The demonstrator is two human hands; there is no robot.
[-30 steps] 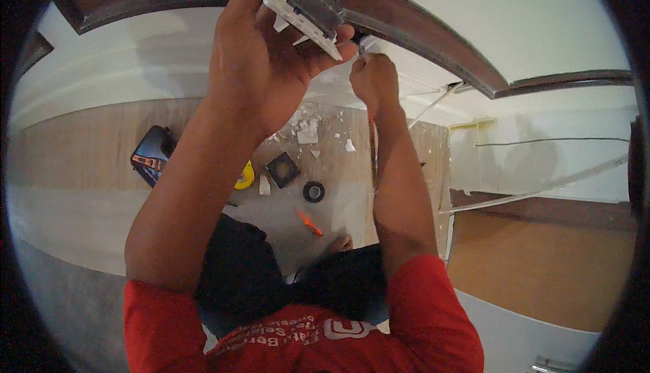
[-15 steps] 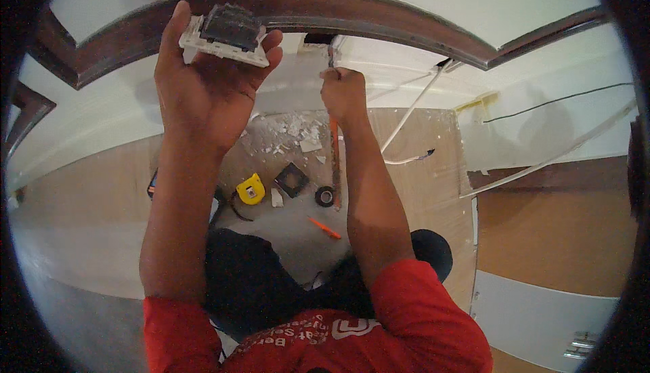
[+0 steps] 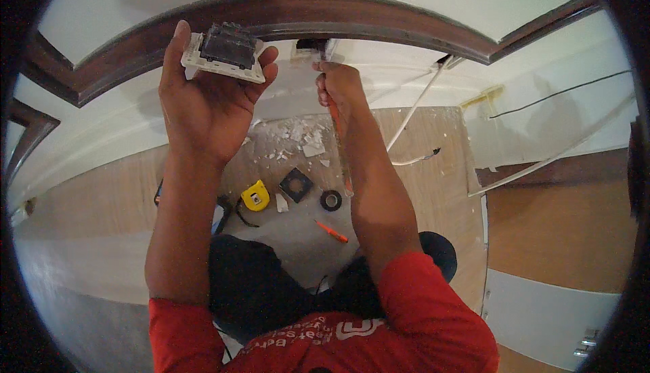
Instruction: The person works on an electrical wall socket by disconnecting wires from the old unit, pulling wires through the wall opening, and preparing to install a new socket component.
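My left hand (image 3: 213, 112) is raised at the upper left, palm up. Its thumb and fingers hold the edges of a white electrical wall plate (image 3: 229, 53), whose dark boxy back faces me. Close to the wall, my right hand (image 3: 338, 85) is closed around a long, thin orange tool (image 3: 340, 126). The tool's lower end hangs beside my right forearm. Its upper end reaches the dark wall opening (image 3: 310, 45) under the brown wooden trim; what kind of tip it has, I cannot tell.
On the floor below lie white plaster rubble (image 3: 298, 136), a yellow tape measure (image 3: 256, 197), a square black piece (image 3: 296, 184), black tape (image 3: 330, 200) and an orange screwdriver (image 3: 332, 231). White cable (image 3: 413, 112) hangs to the right. Brown trim (image 3: 379, 21) crosses above my hands.
My right hand has tilted the orange tool slightly, its upper end now nearer the wall opening. The left hand keeps hold of the wall plate. The whole view has shifted a little.
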